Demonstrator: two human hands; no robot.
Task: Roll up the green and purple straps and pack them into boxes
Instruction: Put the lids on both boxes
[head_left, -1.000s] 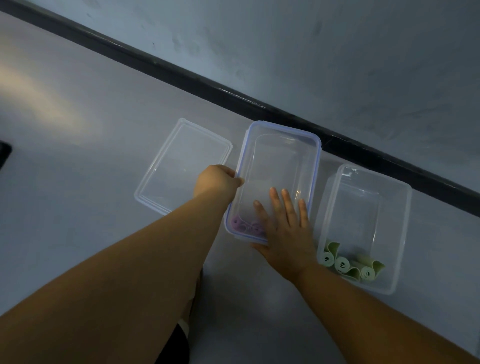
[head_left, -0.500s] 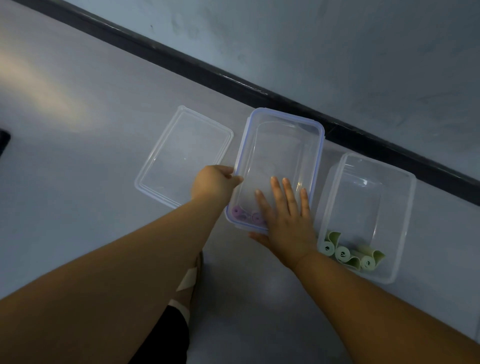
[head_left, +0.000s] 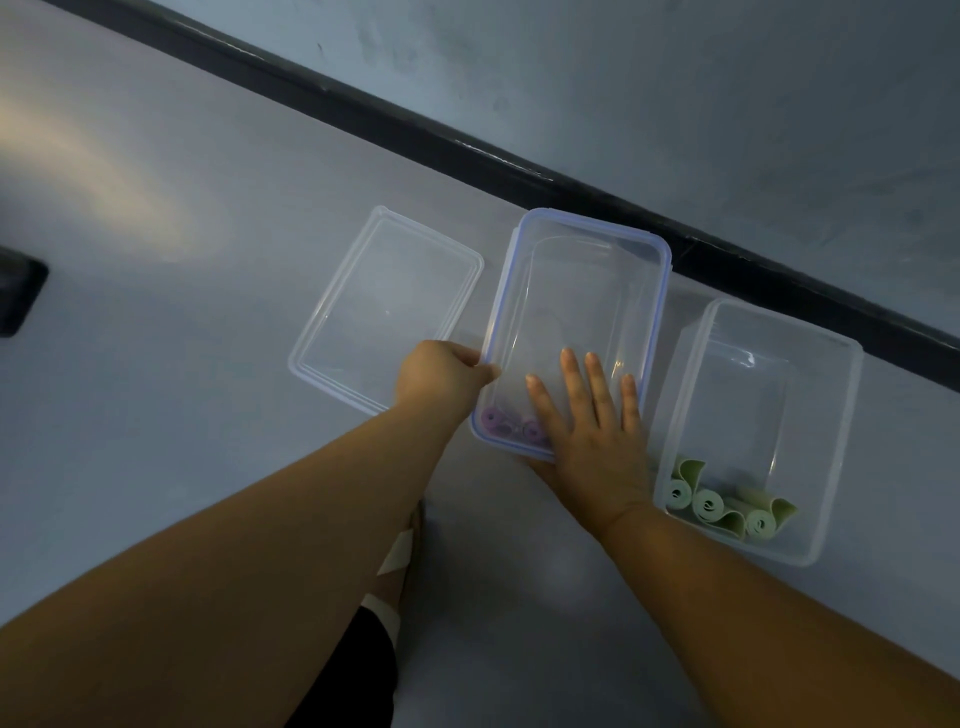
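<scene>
A clear box with a blue-rimmed lid (head_left: 582, 306) sits in the middle of the floor, and rolled purple straps (head_left: 498, 423) show through its near end. My right hand (head_left: 587, 431) lies flat on that lid with straight fingers. My left hand (head_left: 441, 371) grips the lid's left edge with curled fingers. To the right stands an open clear box (head_left: 769, 395) with three rolled green straps (head_left: 722, 506) at its near end.
A loose clear lid (head_left: 384, 312) lies on the grey floor to the left of the middle box. A black skirting strip (head_left: 467, 150) runs along the wall behind the boxes. A dark object (head_left: 15, 296) sits at the far left edge.
Both hands stay on the middle box's lid. The view has shifted slightly, so the boxes sit a little higher in the frame than before.
</scene>
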